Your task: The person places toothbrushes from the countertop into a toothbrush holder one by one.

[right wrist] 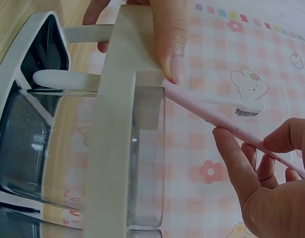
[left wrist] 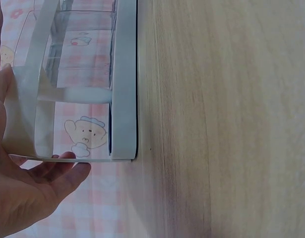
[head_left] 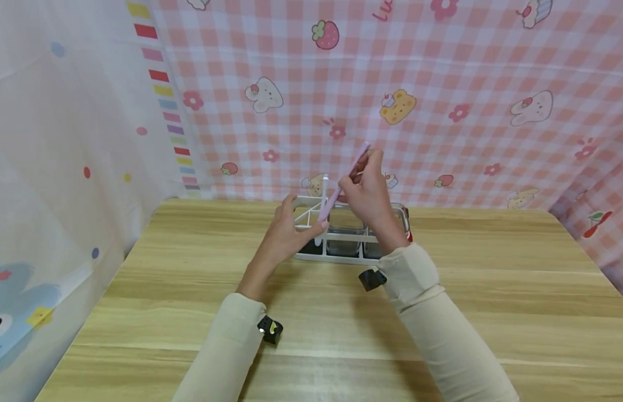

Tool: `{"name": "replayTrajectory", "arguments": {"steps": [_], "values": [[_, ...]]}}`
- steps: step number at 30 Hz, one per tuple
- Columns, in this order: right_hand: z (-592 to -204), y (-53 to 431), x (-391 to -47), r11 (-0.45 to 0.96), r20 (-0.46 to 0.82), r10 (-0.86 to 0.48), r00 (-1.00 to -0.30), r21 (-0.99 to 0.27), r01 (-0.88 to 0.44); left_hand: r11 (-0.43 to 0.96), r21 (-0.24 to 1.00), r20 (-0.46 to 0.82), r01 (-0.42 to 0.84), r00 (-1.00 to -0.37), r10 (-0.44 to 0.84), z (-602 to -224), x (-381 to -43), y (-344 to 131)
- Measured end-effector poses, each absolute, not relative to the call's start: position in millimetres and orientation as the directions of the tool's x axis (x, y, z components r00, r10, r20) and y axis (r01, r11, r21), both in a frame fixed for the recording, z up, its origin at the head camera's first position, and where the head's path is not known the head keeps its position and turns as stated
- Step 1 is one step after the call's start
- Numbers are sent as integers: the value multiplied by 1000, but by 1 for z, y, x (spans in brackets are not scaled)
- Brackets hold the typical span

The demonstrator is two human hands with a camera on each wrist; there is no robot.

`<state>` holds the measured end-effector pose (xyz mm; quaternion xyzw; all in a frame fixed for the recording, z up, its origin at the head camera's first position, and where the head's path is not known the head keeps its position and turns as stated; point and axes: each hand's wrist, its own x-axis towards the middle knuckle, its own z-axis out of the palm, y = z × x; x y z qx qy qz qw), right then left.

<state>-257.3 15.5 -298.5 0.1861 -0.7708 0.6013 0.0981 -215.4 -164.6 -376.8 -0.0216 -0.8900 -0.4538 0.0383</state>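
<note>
Left grip (head_left: 290,235) curled round rack (right wrist: 110,148) end: hold steady. Right grip (head_left: 368,187) pinches tilted pink stick (right wrist: 202,107): best stood upright, lowered straight, clear of white toothbrush (head_left: 325,188).

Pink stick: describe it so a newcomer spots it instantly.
On the wooden table, near its back edge, stands a white-framed holder. At the holder's left end, in the head view, a slender pink stick slants up into the right grip. Unlike the white toothbrush beside it, it is pink all along its visible length and shows no bristles.
</note>
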Motion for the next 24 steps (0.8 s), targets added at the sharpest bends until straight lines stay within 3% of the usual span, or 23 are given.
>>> {"name": "replayTrajectory", "arguments": {"steps": [24], "values": [[-311, 4, -254, 292, 397, -233, -888, -842, -453, 566, 818, 108, 103, -994, 24, -378, -217, -166]]}}
